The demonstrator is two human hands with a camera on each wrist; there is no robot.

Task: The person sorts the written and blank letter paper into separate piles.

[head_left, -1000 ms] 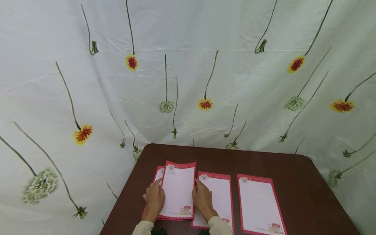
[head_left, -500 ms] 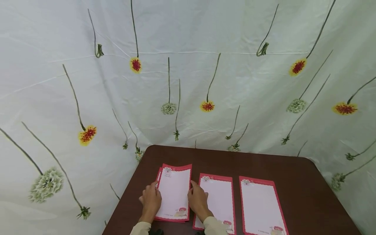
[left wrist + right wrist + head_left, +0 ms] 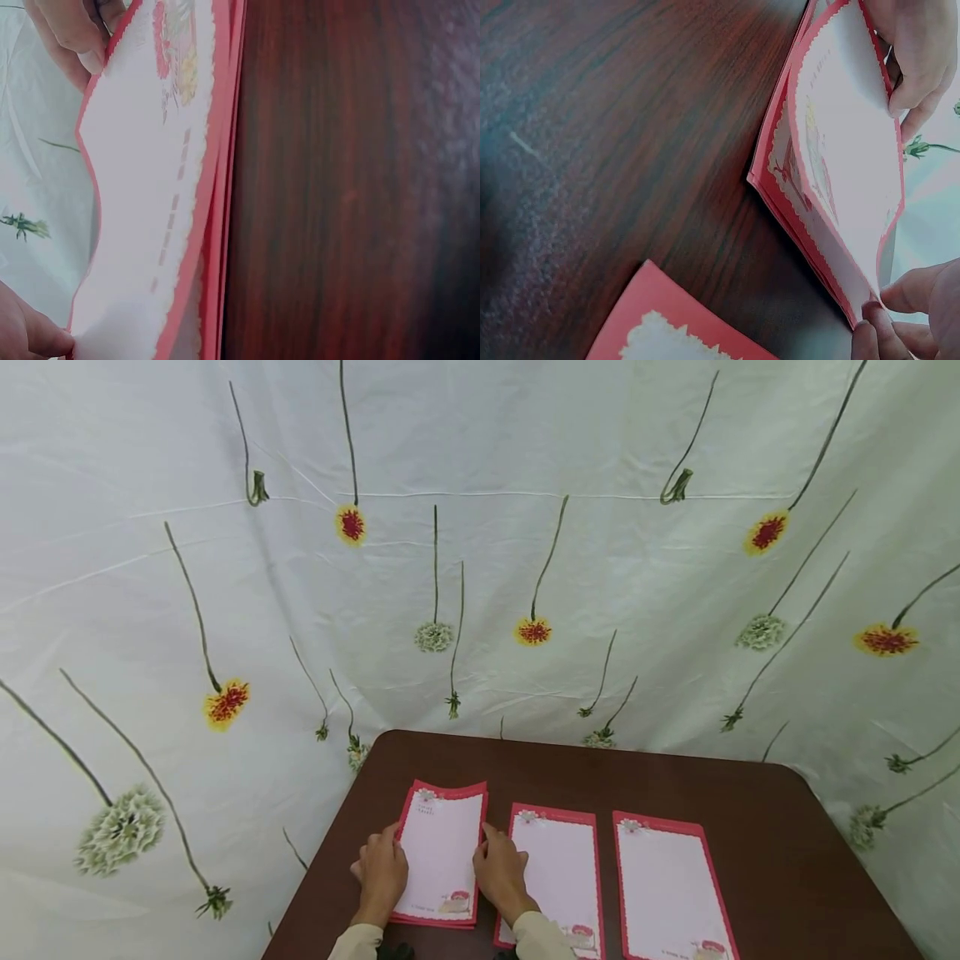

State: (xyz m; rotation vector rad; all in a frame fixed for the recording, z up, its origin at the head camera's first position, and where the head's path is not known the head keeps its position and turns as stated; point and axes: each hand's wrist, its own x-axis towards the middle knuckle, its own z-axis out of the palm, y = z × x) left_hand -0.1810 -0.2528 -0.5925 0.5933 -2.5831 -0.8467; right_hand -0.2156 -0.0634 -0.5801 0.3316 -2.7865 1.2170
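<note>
A white paper sheet with a red scalloped border tops a small stack of like sheets at the table's left. It bows upward between my hands, apart from the sheets below along part of its near edge, as the right wrist view shows. My left hand holds its left edge; in the left wrist view the thumb lies on that edge. Along the right edge, my right hand pinches the sheet between thumb and fingers. Small print and a flower mark its top left corner, a coloured picture its lower right.
Two more red-bordered sheets lie flat to the right, a middle one partly under my right forearm and a far right one. The dark brown table meets a flower-printed white cloth behind.
Both hands have moved the top sheet left and slightly nearer, over the stack. The left sheet beneath, which showed at its side, is now almost fully covered.
</note>
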